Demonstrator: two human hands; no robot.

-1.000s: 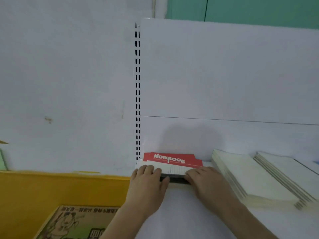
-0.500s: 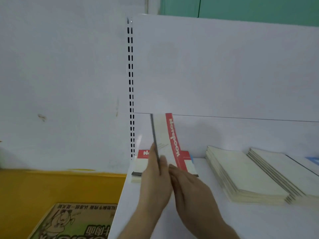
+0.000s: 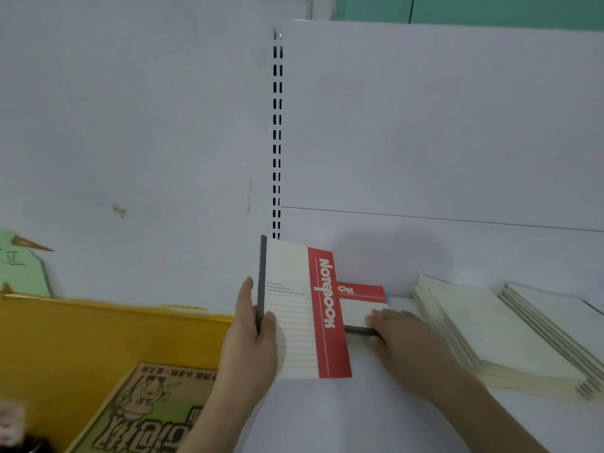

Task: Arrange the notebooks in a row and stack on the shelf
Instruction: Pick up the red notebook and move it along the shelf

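Since half second ago, lifted red-and-white lined notebook turned cover-forward, held upright above white shelf. Left hand clamps its grey spine, thumb on cover. Right hand rests flat, fingers straight, on matching red notebook stack. Advice: square edges against stack before lowering; cream notebook piles lie beside.

Head view, forward-down, near shelf.

White shelf with red notebook stack, two cream piles.
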